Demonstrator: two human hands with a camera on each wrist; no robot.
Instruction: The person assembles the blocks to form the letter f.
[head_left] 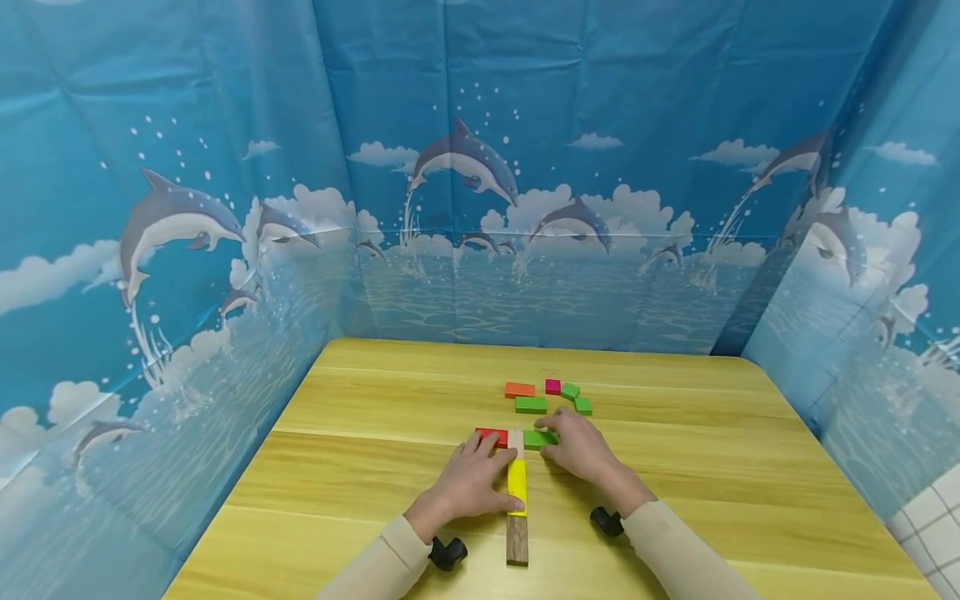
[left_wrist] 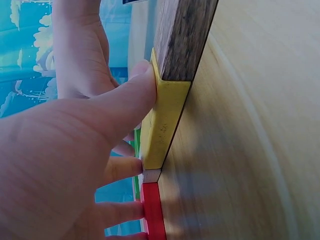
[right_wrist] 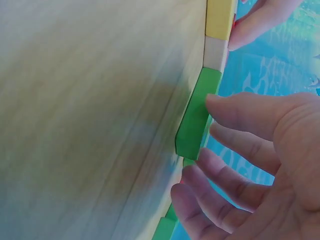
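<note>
On the wooden table lies a T-shaped row of flat blocks. A dark brown block [head_left: 517, 542] forms its near end, followed by a yellow block [head_left: 517, 478] and a pale block [head_left: 517, 439]. To the left of the pale one is a red block [left_wrist: 153, 212]; to its right, a green block [right_wrist: 197, 115]. My left hand [head_left: 471, 482] rests over the row with spread fingers, its thumb against the yellow block and fingertips at the pale and red ones. Thumb and index finger of my right hand [head_left: 583, 450] pinch the green block by its sides.
Beyond the row lie an orange block [head_left: 520, 389], another green block [head_left: 531, 406], a magenta block [head_left: 552, 387] and two small green pieces, one an angled piece [head_left: 570, 390]. A dolphin-print curtain [head_left: 525, 292] surrounds the table [head_left: 712, 467].
</note>
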